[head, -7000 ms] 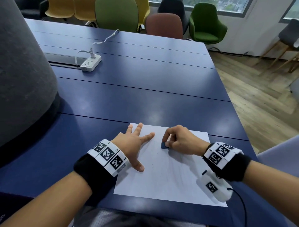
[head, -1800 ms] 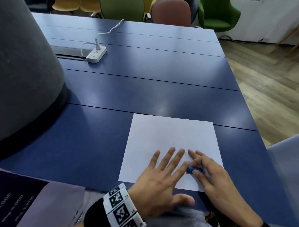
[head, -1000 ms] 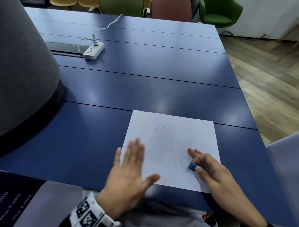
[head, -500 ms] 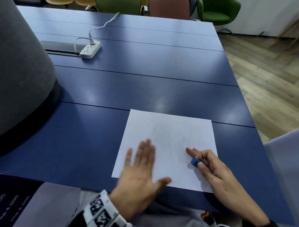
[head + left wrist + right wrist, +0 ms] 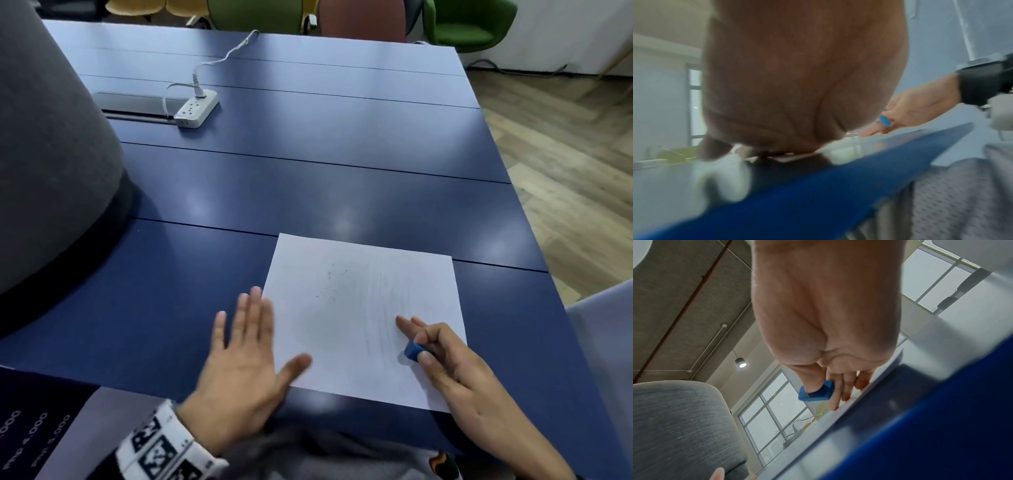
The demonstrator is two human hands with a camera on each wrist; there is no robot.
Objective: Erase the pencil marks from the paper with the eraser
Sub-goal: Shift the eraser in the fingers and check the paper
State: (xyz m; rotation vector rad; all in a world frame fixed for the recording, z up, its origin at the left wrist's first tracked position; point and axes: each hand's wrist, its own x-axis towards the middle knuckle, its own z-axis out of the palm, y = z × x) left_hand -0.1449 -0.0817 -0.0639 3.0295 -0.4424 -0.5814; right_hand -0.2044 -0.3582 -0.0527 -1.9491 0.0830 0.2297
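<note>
A white paper lies on the blue table near its front edge, with faint grey pencil streaks and dark eraser crumbs on it. My right hand rests on the paper's lower right part and pinches a small blue eraser between thumb and fingers. The right wrist view shows the thumb pressed on the eraser. My left hand lies flat and open at the paper's left edge, blurred, with its thumb over the sheet. In the left wrist view, the left palm fills the picture, with the eraser beyond it.
A white power strip with its cable lies at the far left of the table beside a grey cable tray. A big grey rounded shape stands at the left. Chairs line the far end. Wooden floor lies right of the table.
My left hand has swept leftward over the paper, from beside the right hand to the sheet's left edge. The right hand keeps the eraser in nearly the same spot.
</note>
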